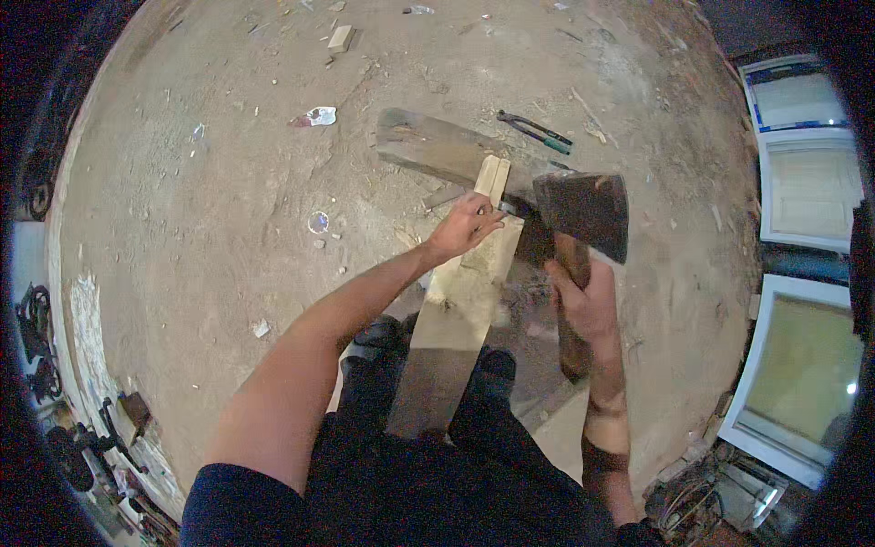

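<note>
My right hand (588,301) is closed round the wooden handle of an axe (583,214), close under its dark, broad head. The blade edge faces right and the narrower back faces left, towards my left hand (463,226). A long pale board (447,328) runs away from me between my legs, its far part bright and its near part in shadow. The fingers of my left hand are pinched together at the board's far end; what they hold is too small to make out. Just beyond them a narrow pale wood piece (493,175) points away.
A thick weathered beam (428,139) lies on the dusty ground beyond the board. Behind the axe are pincers (536,132) with a green grip. Further off lie a small wood block (341,38) and litter. White-framed window sashes (802,374) line the right side.
</note>
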`<state>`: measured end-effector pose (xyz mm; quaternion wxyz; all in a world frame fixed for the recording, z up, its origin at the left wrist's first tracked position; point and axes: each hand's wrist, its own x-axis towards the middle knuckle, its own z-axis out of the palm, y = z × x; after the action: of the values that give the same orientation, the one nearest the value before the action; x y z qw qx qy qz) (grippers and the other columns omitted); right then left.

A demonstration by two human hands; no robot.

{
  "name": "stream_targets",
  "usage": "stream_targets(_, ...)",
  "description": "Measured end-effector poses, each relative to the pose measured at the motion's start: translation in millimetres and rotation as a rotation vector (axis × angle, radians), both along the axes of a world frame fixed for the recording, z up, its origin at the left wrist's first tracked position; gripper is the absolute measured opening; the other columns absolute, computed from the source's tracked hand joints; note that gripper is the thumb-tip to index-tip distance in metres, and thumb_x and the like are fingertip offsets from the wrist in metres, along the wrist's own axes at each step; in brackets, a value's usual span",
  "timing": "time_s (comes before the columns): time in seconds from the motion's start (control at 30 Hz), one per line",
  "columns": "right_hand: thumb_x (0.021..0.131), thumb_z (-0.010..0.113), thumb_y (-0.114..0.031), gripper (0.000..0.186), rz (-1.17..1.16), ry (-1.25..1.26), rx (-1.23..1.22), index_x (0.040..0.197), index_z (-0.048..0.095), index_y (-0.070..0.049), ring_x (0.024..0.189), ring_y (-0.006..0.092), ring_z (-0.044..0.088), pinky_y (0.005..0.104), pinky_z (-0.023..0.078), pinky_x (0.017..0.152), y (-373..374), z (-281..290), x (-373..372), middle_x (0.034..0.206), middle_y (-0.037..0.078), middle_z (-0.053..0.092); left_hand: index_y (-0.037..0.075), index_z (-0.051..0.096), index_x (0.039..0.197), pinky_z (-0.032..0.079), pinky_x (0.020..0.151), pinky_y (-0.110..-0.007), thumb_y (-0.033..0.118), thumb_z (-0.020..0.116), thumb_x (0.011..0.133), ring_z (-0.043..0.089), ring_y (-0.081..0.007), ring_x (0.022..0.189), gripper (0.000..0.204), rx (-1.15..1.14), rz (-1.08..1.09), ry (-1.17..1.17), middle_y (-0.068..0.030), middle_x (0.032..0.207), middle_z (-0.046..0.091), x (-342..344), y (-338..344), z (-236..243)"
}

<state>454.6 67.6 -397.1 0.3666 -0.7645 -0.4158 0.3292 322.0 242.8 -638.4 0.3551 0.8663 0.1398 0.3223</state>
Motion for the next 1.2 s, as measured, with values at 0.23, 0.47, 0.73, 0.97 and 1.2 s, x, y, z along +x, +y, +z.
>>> stream_targets(0.23, 0.092, 0.072, -0.026, 0.032, 0.105, -0.350, -0.326, 0.100, 0.069, 0.004, 0.064, 0.0201, 0.067, 0.0373, 0.051, 0.063, -3, -68, -4, 0.071, 0.016, 0.068, 0.008, 0.073, 0.117, 0.044, 0.094, -0.043, 0.023, 0.072, 0.094, 0.053, -0.0305, 0.103, 0.028, 0.052, -0.009, -0.028, -0.0100, 0.102, 0.055, -6, 2, -2)
stream_targets(0.47, 0.094, 0.071, -0.024, 0.027, 0.043, -0.190, -0.183, 0.103, 0.070, 0.002, 0.059, 0.0151, 0.062, 0.0336, 0.051, 0.059, -6, -15, -8, 0.069, 0.006, 0.067, 0.005, 0.059, 0.135, 0.040, 0.101, -0.047, 0.006, 0.059, 0.083, 0.049, -0.0358, 0.109, 0.052, -0.092, -0.015, -0.038, -0.0154, 0.109, 0.053, -12, -4, 18)
stream_targets(0.73, 0.097, 0.070, -0.025, 0.027, 0.055, -0.236, -0.092, 0.086, 0.064, -0.001, 0.051, 0.0126, 0.058, 0.0316, 0.043, 0.048, -7, -106, 7, 0.060, 0.003, 0.059, 0.003, 0.050, 0.140, 0.038, 0.107, -0.049, -0.001, 0.051, 0.070, 0.045, -0.0417, 0.118, 0.070, -0.184, -0.019, 0.038, -0.0209, 0.121, 0.050, -6, -3, 21)
stream_targets(0.97, 0.096, 0.071, -0.031, 0.030, -0.135, -0.071, -0.086, 0.094, 0.068, -0.001, 0.056, 0.0127, 0.060, 0.0334, 0.044, 0.049, -10, -88, 2, 0.061, 0.003, 0.059, 0.002, 0.051, 0.139, 0.038, 0.110, -0.050, 0.001, 0.053, 0.070, 0.048, -0.0423, 0.124, 0.069, -0.148, -0.026, 0.087, -0.0228, 0.127, 0.053, -12, -1, 9)
stream_targets(1.2, 0.092, 0.071, -0.041, 0.050, -0.162, -0.309, -0.331, 0.118, 0.067, 0.001, 0.094, 0.0370, 0.067, 0.0452, 0.051, 0.086, -84, -168, 23, 0.097, 0.020, 0.070, 0.003, 0.050, 0.141, 0.039, 0.109, -0.051, 0.010, 0.056, 0.072, 0.050, -0.0437, 0.123, 0.070, -0.140, -0.058, 0.078, -0.0233, 0.129, 0.054, -7, 0, 19)
